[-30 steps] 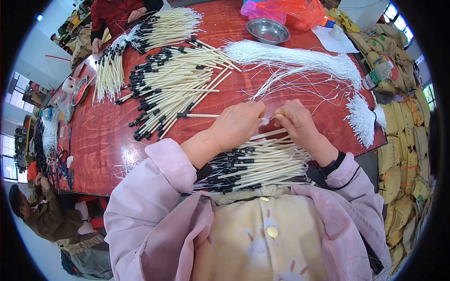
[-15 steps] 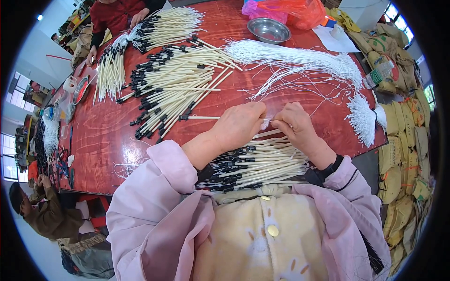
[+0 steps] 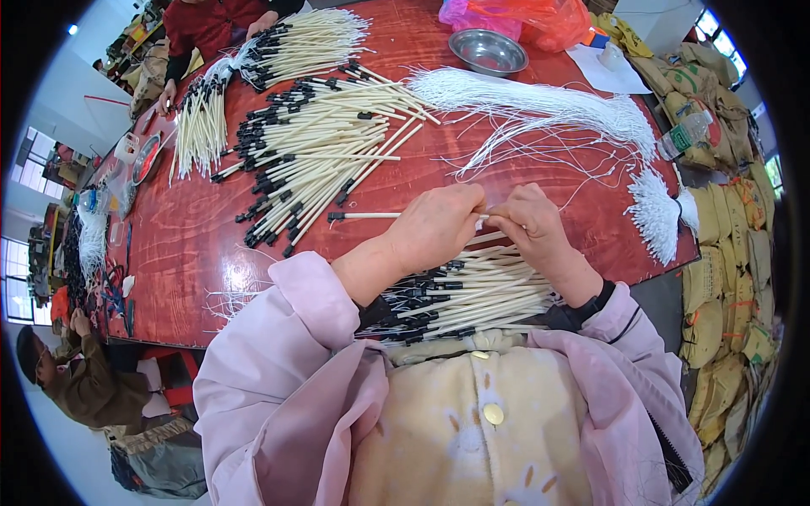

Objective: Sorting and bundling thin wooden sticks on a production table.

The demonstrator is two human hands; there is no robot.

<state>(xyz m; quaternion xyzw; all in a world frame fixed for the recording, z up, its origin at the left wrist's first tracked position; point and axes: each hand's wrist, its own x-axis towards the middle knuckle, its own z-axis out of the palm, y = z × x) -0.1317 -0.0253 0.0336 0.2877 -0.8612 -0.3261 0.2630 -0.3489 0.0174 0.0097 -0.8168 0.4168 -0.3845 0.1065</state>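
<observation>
My left hand (image 3: 434,229) is closed around a cream stick with a black end piece (image 3: 363,215), which sticks out to the left. Close beside it, my right hand (image 3: 540,232) is closed in a pinch. A bit of white shows between the two hands; it may be thin cord, but the fingers hide most of it. Below my hands, near my body, lies a pile of similar cream sticks (image 3: 481,295) with black ends on the left. A larger heap of these sticks (image 3: 329,139) covers the table beyond my left hand.
White cords (image 3: 540,99) lie beyond my hands, with a tied white bundle (image 3: 654,215) at the right. A metal bowl (image 3: 488,52) and plastic bags (image 3: 540,21) stand far back. Another person's hand (image 3: 261,24) is by tied sticks (image 3: 201,126). Stacked sacks (image 3: 726,278) line the right.
The stick's black end sits slightly lower on the table. My hands stay close together, with the fingers shifted a little; the white bit between them shows less. The view has moved slightly.
</observation>
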